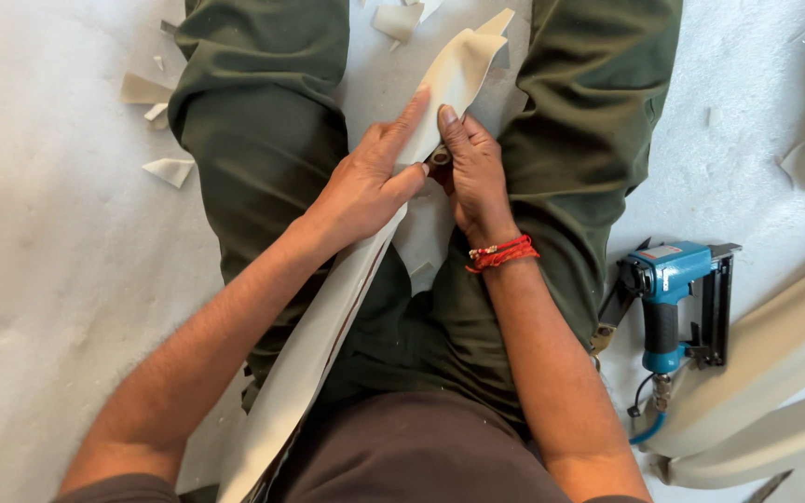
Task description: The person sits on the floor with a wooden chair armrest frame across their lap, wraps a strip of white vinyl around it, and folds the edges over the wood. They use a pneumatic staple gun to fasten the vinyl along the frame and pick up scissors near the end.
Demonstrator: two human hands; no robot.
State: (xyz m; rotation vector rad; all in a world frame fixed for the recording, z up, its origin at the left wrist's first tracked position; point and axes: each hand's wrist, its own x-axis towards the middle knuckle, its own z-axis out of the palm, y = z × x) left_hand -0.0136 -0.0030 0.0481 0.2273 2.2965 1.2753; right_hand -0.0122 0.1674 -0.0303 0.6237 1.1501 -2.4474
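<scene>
A long cream strip of leather-like material runs from my lap up between my knees, its far end curling upward. My left hand pinches the strip from the left, forefinger stretched along it. My right hand, with a red thread band on the wrist, grips the strip's edge from the right, next to the left thumb. A small dark round part shows between the two hands; what it is cannot be told. I sit with legs in dark green trousers spread apart.
A blue pneumatic staple gun with a hose lies on the pale floor by my right thigh. More cream strips lie at the lower right. Several small cream offcuts are scattered on the floor at the left and top.
</scene>
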